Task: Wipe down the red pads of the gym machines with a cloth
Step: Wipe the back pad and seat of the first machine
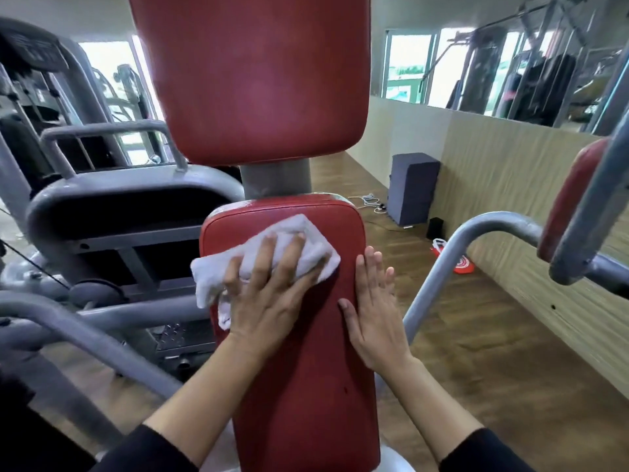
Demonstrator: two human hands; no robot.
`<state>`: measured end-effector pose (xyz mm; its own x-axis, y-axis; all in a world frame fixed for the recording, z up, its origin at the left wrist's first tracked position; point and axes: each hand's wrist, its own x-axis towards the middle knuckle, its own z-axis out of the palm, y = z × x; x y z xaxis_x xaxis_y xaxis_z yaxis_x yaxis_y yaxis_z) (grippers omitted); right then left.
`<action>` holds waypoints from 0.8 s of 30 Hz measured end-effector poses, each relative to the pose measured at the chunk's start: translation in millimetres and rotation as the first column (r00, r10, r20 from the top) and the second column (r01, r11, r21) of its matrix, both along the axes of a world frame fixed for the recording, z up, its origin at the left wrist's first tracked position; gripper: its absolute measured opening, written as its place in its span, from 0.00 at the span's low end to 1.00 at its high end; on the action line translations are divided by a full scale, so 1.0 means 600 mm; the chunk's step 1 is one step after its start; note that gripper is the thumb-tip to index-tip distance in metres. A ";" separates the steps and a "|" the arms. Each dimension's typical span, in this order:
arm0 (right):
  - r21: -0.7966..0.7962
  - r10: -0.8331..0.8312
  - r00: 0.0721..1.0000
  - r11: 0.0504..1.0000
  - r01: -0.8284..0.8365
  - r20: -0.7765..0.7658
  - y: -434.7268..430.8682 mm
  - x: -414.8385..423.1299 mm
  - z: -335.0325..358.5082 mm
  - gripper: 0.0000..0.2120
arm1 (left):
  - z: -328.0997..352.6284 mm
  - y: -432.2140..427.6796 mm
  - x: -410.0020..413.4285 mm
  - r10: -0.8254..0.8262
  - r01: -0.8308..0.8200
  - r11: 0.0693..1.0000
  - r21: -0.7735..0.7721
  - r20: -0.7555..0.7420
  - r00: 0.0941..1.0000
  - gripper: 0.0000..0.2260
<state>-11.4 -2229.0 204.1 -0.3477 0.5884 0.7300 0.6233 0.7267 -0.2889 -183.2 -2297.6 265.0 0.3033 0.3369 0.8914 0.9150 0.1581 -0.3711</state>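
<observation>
red pad runs long from me up to its far edge. the cloth sits near that far edge, under my flat left hand. my right hand, flat too, rests on the pad's right edge. most of the pad lies nearer me.

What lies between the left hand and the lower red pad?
A folded white cloth, pressed flat under the left hand onto the lower red pad, as the head view shows. The right hand touches the pad directly.
</observation>
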 end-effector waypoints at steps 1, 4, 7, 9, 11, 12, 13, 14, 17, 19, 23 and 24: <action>0.000 -0.002 1.000 1.000 0.002 0.007 -0.003 0.002 -0.004 0.32 | 0.024 0.013 0.008 -0.011 0.008 0.999 0.043 0.071 0.997 0.20; -0.007 -0.014 1.000 1.000 0.014 0.023 -0.012 0.003 -0.019 0.32 | 0.057 0.039 0.026 -0.031 0.019 0.996 0.085 0.132 0.991 0.19; -0.032 -0.060 0.998 0.998 0.061 0.018 -0.015 -0.004 -0.034 0.32 | 0.006 0.029 0.001 -0.106 0.106 0.994 0.000 -0.093 0.990 0.19; -0.062 -0.088 0.996 0.994 0.088 0.000 -0.020 -0.010 -0.044 0.31 | -0.015 0.011 -0.028 -0.141 0.132 0.990 -0.053 -0.263 0.954 0.22; -0.101 -0.097 0.995 0.991 0.093 -0.035 -0.026 -0.014 -0.053 0.32 | -0.002 0.006 -0.037 -0.172 0.149 0.983 -0.103 -0.278 0.945 0.24; -0.125 -0.092 0.994 0.989 0.085 -0.054 -0.030 -0.015 -0.058 0.32 | 0.012 0.008 -0.031 -0.176 0.153 0.982 -0.114 -0.233 0.957 0.24; -0.144 -0.084 0.994 0.987 0.073 -0.073 -0.034 -0.017 -0.062 0.33 | 0.028 0.014 -0.018 -0.165 0.150 0.983 -0.101 -0.161 0.973 0.23; -0.157 -0.078 0.993 0.986 0.062 -0.093 -0.037 -0.019 -0.065 0.33 | 0.043 0.021 -0.001 -0.146 0.141 0.987 -0.073 -0.069 0.987 0.22; -0.173 -0.062 0.987 0.984 0.036 -0.146 -0.036 -0.024 -0.069 0.32 | 0.060 0.044 0.043 -0.080 0.078 0.997 0.019 0.147 0.986 0.18; -0.169 -0.034 0.985 0.986 0.005 -0.169 -0.033 -0.023 -0.073 0.32 | 0.040 0.049 0.056 -0.045 0.037 0.998 0.047 0.175 0.984 0.18; -0.144 0.024 0.973 0.988 -0.058 -0.232 -0.031 -0.023 -0.081 0.33 | -0.055 0.024 0.055 0.067 -0.074 0.997 0.017 0.257 0.964 0.21; -0.135 0.033 0.970 0.989 -0.067 -0.240 -0.031 -0.023 -0.082 0.32 | -0.086 0.015 0.056 0.088 -0.094 0.996 0.002 0.300 0.950 0.21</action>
<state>-25.3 -2247.5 154.9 -0.2072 0.6772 0.7061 0.4888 0.6968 -0.5249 -149.7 -2288.6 213.4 -0.0094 0.3352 0.9421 0.9651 0.2496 -0.0792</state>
